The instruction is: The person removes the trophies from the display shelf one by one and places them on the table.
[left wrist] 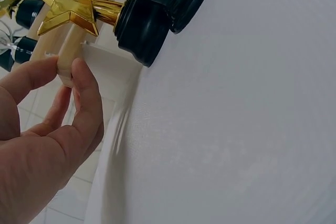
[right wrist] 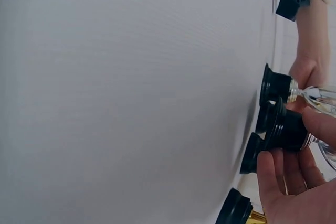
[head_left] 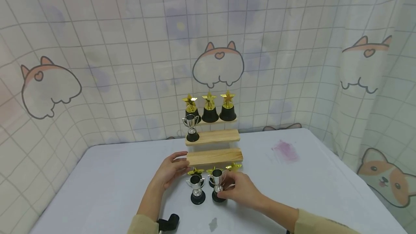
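Observation:
My right hand [head_left: 242,189] grips a small silver trophy cup [head_left: 217,177] by its black base, with the thumb on one side and the fingers on the other. The right wrist view shows that black base [right wrist: 287,129] between them. Another silver cup [head_left: 196,182] stands upright just left of it. My left hand [head_left: 170,170] pinches the left end of the lowest wooden board [head_left: 214,157] of a tiered rack. Seen from the left wrist, thumb and fingers lie on either side of the board's end [left wrist: 65,69]. Gold star trophies [head_left: 233,167] stand behind the two cups, partly hidden.
Three gold star trophies [head_left: 209,107] stand on the rack's top board. A third silver cup [head_left: 191,127] is at the left end of the middle board [head_left: 216,136]. A white cloth covers the table [head_left: 110,180]; a patterned curtain [head_left: 139,64] hangs behind.

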Demonstrator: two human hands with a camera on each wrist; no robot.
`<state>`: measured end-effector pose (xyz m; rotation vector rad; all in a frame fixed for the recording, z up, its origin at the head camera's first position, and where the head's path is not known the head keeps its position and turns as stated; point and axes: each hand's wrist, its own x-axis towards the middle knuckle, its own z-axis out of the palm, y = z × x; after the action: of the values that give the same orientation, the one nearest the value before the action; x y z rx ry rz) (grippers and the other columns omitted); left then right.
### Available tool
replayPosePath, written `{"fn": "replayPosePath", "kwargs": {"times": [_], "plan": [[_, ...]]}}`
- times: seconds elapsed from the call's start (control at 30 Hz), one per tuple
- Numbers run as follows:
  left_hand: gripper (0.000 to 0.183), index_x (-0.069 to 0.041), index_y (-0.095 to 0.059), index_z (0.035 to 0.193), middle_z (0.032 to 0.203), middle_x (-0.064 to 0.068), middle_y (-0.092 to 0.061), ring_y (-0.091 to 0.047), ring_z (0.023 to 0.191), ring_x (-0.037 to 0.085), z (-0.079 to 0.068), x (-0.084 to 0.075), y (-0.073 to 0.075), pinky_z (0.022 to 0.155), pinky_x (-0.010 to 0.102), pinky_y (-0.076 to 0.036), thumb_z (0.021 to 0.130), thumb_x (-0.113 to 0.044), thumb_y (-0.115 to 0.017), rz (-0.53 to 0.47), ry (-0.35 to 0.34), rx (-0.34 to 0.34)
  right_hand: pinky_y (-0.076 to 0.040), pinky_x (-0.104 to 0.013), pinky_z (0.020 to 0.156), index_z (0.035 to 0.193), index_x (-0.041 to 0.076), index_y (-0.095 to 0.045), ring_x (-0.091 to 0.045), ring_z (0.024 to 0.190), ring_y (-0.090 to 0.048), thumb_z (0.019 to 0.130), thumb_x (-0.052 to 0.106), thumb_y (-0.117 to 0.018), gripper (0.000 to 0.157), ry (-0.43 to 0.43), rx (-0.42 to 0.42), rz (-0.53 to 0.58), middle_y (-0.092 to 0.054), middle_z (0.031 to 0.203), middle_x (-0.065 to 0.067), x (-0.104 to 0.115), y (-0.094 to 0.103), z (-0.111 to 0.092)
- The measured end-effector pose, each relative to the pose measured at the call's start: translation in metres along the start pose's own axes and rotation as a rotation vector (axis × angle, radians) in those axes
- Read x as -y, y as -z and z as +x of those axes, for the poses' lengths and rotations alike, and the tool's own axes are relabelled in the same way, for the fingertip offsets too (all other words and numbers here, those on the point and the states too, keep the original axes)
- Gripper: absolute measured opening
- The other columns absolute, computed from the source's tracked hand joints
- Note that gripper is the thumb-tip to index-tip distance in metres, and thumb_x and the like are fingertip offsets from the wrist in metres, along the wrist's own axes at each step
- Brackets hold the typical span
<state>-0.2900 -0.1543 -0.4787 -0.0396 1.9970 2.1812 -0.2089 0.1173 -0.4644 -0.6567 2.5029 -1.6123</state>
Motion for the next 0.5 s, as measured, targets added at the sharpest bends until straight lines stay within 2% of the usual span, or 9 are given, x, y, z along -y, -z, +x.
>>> {"fn": "replayPosePath", "kwargs": {"times": [0.5], "plan": [[0.049,0.003,-0.052,0.141,0.123,0.023,-0.057,-0.066,0.091,0.023,-0.0001,-0.0008,-0.0005,0.091,0.041,-0.06,0.094,0.003,-0.067,-0.011,0.006,-0.011,-0.058,-0.023,0.066,0.097,0.007,-0.068,-0.014,0.079,-0.067,0.075,0.005,-0.089,0.03,-0.062,0.01,-0.069,-0.067,0.085,0.002,-0.0087,-0.0076,0.005]]}}
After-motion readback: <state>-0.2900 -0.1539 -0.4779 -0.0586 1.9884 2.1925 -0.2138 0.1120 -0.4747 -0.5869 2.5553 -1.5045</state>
